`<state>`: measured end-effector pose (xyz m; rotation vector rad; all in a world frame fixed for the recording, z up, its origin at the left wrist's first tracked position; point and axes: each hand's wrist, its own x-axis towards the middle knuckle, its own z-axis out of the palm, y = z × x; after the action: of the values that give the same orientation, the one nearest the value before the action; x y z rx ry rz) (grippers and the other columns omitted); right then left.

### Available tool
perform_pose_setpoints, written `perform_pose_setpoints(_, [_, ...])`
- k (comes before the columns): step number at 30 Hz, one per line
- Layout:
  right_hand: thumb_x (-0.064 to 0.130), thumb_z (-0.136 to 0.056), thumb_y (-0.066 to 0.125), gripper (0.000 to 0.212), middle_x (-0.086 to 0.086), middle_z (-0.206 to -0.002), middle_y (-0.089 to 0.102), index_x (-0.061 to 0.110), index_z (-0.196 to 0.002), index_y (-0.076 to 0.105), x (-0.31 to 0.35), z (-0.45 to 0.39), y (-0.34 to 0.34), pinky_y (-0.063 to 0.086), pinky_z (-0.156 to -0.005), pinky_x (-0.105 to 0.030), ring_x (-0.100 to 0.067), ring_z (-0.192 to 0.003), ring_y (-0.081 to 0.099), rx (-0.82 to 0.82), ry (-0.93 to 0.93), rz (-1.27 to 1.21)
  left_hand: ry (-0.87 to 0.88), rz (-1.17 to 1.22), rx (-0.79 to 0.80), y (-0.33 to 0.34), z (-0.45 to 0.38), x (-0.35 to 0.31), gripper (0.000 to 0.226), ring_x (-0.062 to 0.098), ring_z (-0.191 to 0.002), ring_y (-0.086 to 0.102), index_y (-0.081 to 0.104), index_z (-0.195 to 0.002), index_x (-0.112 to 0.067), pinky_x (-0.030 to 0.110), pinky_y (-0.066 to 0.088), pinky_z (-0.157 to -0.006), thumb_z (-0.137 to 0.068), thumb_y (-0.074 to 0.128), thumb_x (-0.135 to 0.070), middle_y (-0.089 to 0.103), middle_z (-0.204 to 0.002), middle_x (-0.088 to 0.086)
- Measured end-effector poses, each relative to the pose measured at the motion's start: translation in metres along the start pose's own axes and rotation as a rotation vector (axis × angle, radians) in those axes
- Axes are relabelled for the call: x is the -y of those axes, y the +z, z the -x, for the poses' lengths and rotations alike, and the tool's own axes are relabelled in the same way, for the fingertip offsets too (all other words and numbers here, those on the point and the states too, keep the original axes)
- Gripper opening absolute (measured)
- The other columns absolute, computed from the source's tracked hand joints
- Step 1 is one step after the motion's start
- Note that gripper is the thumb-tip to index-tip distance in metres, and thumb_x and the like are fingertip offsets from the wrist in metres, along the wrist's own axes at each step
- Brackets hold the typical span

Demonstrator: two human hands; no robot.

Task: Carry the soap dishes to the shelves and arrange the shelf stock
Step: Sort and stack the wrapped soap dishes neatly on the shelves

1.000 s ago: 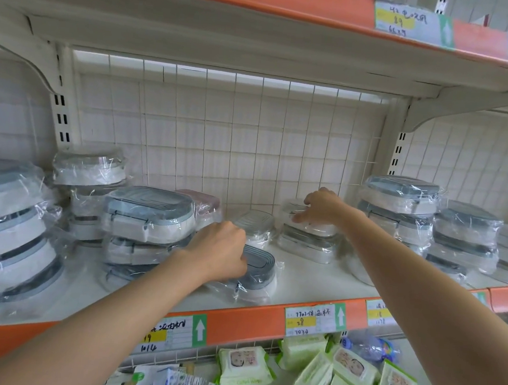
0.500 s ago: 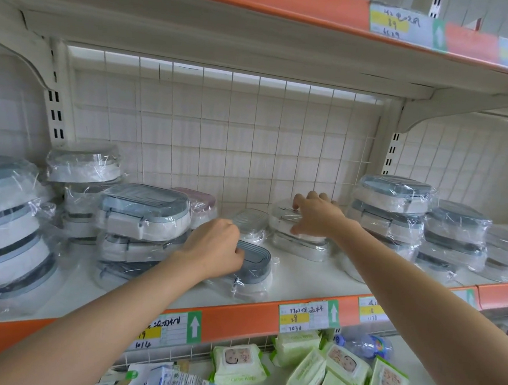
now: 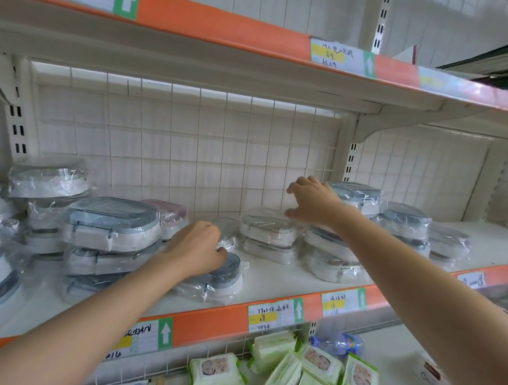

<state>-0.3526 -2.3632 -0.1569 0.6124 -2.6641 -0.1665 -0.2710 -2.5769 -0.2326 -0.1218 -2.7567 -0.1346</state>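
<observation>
White store shelf [image 3: 269, 281] with an orange edge carries wrapped soap dishes in stacks. Left hand [image 3: 195, 247] curls its fingers onto a grey-lidded soap dish [image 3: 222, 277] at the front. Right hand [image 3: 314, 203], fingers spread, hovers just above a two-high stack [image 3: 266, 235] farther back.

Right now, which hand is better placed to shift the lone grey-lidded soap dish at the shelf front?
The left hand: its fingers already curl on that soap dish. The right hand is open over the rear stack.

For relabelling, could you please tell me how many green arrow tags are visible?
5 green arrow tags: upper edge, left and right; middle edge, three. The right arm may hide more.
</observation>
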Motion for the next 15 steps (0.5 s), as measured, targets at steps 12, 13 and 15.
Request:
perform_pose_setpoints(12, [0.049, -0.086, 0.06, 0.07, -0.008, -0.142, 0.043, 0.01, -0.14, 0.039, -0.063, 0.024, -0.019, 0.03, -0.109, -0.045, -0.028, -0.13, 0.037, -0.002, 0.224, -0.014, 0.032, 0.037, -0.018, -0.015, -0.003, -0.027, 0.024, 0.028, -0.102, 0.061, 0.069, -0.101, -0.01, 0.035, 0.052, -0.083, -0.089, 0.052, -0.022, 0.065, -0.11, 0.01])
perform_pose_setpoints(13, [0.052, -0.084, 0.061, 0.073, -0.008, -0.141, 0.044, 0.011, -0.139, 0.039, -0.066, 0.025, -0.019, 0.028, -0.109, -0.047, -0.028, -0.13, 0.038, 0.018, 0.244, -0.012, 0.02, 0.039, -0.009, -0.016, -0.003, -0.026, 0.024, 0.029, -0.098, 0.061, 0.069, -0.096, -0.007, 0.036, 0.052, -0.08, -0.089, 0.052, -0.022, 0.066, -0.106, 0.011])
perform_pose_setpoints(15, [0.056, -0.08, 0.064, 0.076, -0.006, -0.138, 0.048, 0.012, -0.138, 0.039, -0.069, 0.027, -0.015, 0.027, -0.109, -0.054, -0.028, -0.128, 0.04, 0.064, 0.284, -0.033, -0.015, 0.051, 0.001, -0.017, -0.003, -0.022, 0.026, 0.03, -0.09, 0.062, 0.067, -0.088, -0.003, 0.036, 0.052, -0.074, -0.088, 0.051, -0.023, 0.066, -0.097, 0.012])
